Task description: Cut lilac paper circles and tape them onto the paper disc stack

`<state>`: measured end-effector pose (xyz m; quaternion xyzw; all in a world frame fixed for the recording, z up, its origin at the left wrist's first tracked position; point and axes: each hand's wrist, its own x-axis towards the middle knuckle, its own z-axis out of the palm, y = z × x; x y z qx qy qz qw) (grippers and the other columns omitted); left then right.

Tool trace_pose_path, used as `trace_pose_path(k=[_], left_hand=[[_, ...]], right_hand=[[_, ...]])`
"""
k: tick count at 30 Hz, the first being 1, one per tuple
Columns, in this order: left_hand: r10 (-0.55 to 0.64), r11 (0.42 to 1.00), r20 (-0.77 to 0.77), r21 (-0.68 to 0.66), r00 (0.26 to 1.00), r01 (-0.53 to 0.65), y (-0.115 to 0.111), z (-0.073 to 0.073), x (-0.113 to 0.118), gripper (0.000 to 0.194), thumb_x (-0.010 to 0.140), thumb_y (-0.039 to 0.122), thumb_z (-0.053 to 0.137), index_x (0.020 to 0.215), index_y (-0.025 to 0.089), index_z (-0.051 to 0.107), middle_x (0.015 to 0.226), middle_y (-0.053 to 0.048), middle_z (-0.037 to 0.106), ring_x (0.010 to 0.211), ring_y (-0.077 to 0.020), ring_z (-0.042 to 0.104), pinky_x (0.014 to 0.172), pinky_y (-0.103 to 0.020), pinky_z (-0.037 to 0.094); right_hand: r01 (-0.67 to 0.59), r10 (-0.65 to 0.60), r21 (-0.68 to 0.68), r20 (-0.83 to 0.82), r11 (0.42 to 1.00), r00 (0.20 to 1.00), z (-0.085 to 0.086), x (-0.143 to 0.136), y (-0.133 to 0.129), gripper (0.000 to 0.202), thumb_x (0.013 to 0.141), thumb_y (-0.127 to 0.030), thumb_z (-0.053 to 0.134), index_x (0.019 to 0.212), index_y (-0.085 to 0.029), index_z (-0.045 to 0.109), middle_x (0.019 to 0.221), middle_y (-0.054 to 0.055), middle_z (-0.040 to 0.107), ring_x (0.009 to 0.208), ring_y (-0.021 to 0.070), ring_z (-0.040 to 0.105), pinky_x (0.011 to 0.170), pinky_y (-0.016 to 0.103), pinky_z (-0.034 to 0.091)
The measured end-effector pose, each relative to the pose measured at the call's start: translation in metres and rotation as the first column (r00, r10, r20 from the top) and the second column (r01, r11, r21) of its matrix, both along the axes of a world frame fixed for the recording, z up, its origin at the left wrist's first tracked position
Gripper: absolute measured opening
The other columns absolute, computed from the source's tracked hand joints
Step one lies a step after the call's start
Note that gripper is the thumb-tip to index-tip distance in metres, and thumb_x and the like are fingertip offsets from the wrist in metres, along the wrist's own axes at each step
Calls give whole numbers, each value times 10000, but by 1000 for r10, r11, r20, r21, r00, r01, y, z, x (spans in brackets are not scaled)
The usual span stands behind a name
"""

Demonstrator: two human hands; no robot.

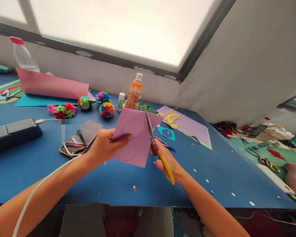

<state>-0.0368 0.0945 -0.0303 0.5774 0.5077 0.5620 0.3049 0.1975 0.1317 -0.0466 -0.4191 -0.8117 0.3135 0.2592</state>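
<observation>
Holds scissors [159, 153] in the right grip [169, 156], fingers wrapped about the handles, and purple paper [143, 144] above the blue surface [158, 196] in the left grip [105, 144], pinched at its left edge with the blades [149, 123] set against its right side. Looks light, thin and bendy, probably quick to crease (so best taken by a flat margin, clear of the drawn circles [134, 128], with a gentle pinch). Further back, runs from a phone [89, 129] on the left to three ruffled balls [107, 109], a glue stick [120, 102] and a bottle of orange drink [134, 93], below the window [108, 29].
</observation>
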Motion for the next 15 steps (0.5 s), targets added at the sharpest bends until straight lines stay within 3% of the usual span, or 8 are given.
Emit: trace_pose_path(k=[3, 7, 12, 15], left_hand=[[-15, 997, 43, -72, 999, 18, 0, -1, 0, 296, 685, 401, 660, 564, 143, 580, 531, 28, 447, 490, -72, 360, 409, -178, 299], [-45, 987, 86, -149, 995, 57, 3, -2, -2, 313, 673, 449, 690, 657, 138, 653, 603, 5, 538, 527, -91, 439, 433, -181, 353], [-298, 909, 48, -292, 953, 298, 2, -2, -2, 313, 696, 436, 675, 620, 134, 638, 585, 15, 520, 510, -86, 431, 429, -181, 344], [-383, 854, 41, -366, 923, 370, 1, 1, -2, 306, 730, 441, 645, 675, 139, 652, 645, 10, 562, 556, -101, 484, 467, -185, 392]], right_hand=[[24, -36, -121, -100, 992, 994, -1, 0, -2, 330, 777, -544, 537, 813, -218, 511, 615, -22, 508, 517, 131, 461, 480, 259, 418], [41, -61, -158, -122, 987, 991, -4, 4, -4, 322, 765, -535, 554, 820, -218, 524, 616, -28, 494, 487, 114, 414, 442, 243, 366], [33, -54, -139, -146, 990, 988, -2, 6, -5, 595, 598, -614, 691, 1023, -233, 524, 789, 1, 528, 652, 158, 481, 551, 270, 427], [53, -75, -139, -159, 989, 984, 0, 4, -6, 489, 642, -651, 651, 819, -212, 528, 670, -22, 477, 586, 130, 424, 536, 259, 393]])
